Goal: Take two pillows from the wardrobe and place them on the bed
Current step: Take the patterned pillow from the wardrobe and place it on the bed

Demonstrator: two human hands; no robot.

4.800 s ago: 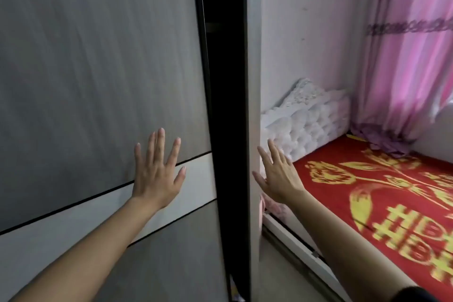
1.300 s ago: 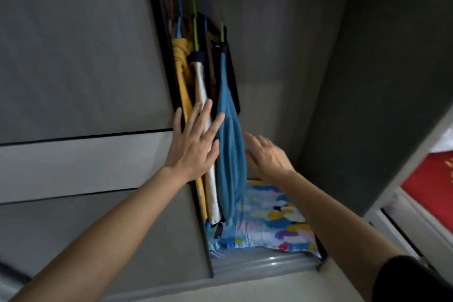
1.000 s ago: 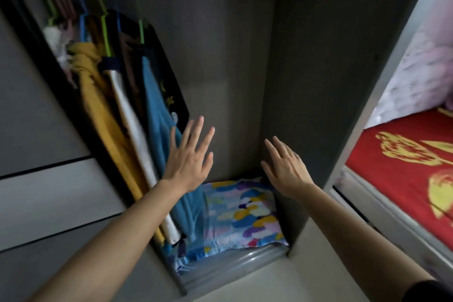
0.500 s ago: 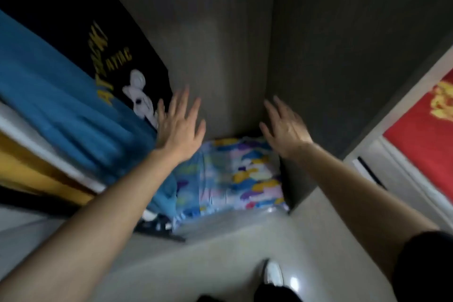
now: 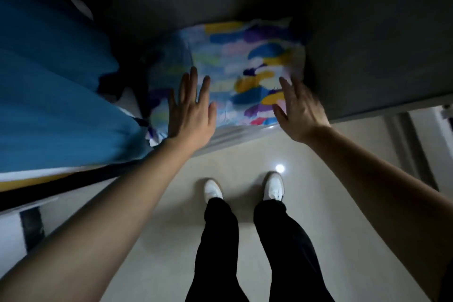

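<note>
A pillow [image 5: 235, 66] with blue, yellow and purple patches lies flat on the floor of the open wardrobe [image 5: 367, 44]. I see only this one; whether another lies under it I cannot tell. My left hand [image 5: 190, 110] hovers over the pillow's near left part, fingers spread, palm down. My right hand [image 5: 297, 110] is over the pillow's near right corner, fingers apart. Neither hand holds anything. The bed is out of view.
A blue garment [image 5: 49, 86] hangs low at the left and brushes past my left forearm, with yellow and white clothes under it. The wardrobe's dark side wall stands close on the right. My feet in white shoes [image 5: 273, 185] stand on the pale floor [image 5: 245, 154].
I have bent down and the view has tipped toward the floor. Both hands have dropped from chest height to just over the pillow's near edge. The bed has left the view.
</note>
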